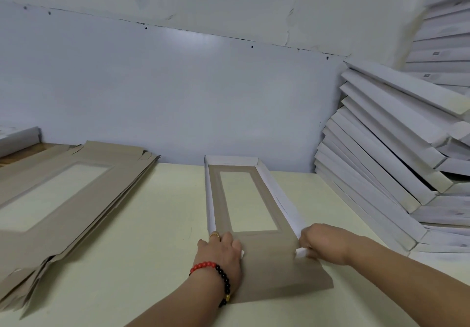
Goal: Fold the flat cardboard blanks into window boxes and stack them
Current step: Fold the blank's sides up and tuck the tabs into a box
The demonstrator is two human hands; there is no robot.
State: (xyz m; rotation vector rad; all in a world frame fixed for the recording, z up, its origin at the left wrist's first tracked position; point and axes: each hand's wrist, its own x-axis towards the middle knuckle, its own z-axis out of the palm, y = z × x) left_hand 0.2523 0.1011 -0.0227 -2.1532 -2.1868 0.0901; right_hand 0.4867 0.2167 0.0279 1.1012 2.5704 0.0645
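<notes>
A half-folded window box point(269, 268) lies lengthwise on the table in front of me, brown inside, white outside, with a rectangular window point(248, 199). Its two long walls and far end wall stand up, while the near end flap lies flat. My left hand point(223, 250), with a red and black bead bracelet on the wrist, grips the near end of the left wall, a small white tab showing at its fingers. At the near end of the right wall, my right hand point(323, 244) pinches a white corner tab.
A thick pile of flat brown blanks point(63, 199) lies on the cream table point(152, 250) at the left. Several finished white boxes point(394, 161) lean in tall stacks at the right, against the pale wall. One more white box point(17, 139) sits at the far left.
</notes>
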